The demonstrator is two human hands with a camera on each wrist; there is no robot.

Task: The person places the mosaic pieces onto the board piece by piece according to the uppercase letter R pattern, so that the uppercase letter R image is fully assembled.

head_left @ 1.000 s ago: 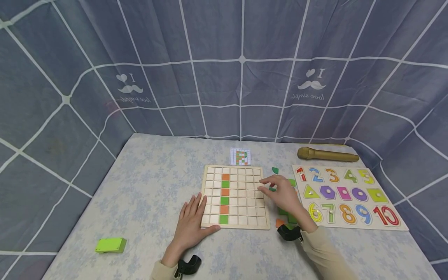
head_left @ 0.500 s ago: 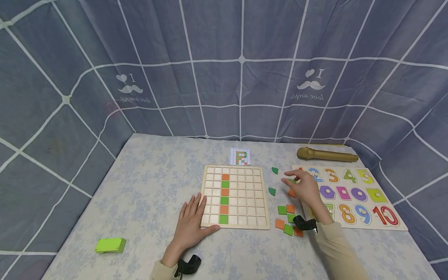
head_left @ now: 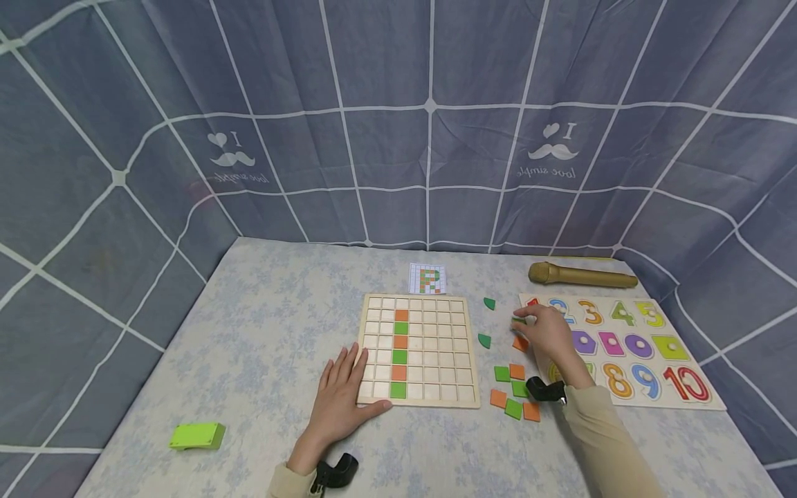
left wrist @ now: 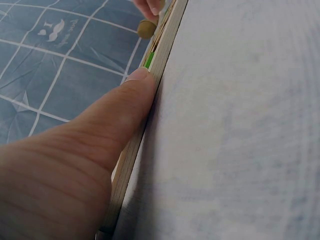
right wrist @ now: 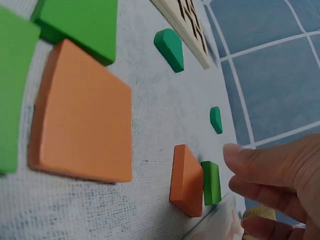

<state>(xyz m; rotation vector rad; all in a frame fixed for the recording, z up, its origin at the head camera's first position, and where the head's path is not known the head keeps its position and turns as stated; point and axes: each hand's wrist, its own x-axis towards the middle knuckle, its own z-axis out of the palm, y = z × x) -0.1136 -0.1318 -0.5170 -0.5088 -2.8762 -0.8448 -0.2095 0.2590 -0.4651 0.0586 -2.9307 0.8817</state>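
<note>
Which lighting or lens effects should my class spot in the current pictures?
Head view: even light, and a blue-grey, white-lined fabric curtain whose lines bow near the sides; left wrist view: soft shadow beside the pale wooden grid board, blue-patterned whitish tablecloth blurred; right wrist view: orange square tile looming large, bright green flat tile cropped at the left edge.

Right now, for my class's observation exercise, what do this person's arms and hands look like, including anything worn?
The left hand and right hand wear no gloves. Plain beige sleeves, left sleeve and right sleeve, cover the forearms. Each wrist bears a small black, bent device: left device, right device.
</note>
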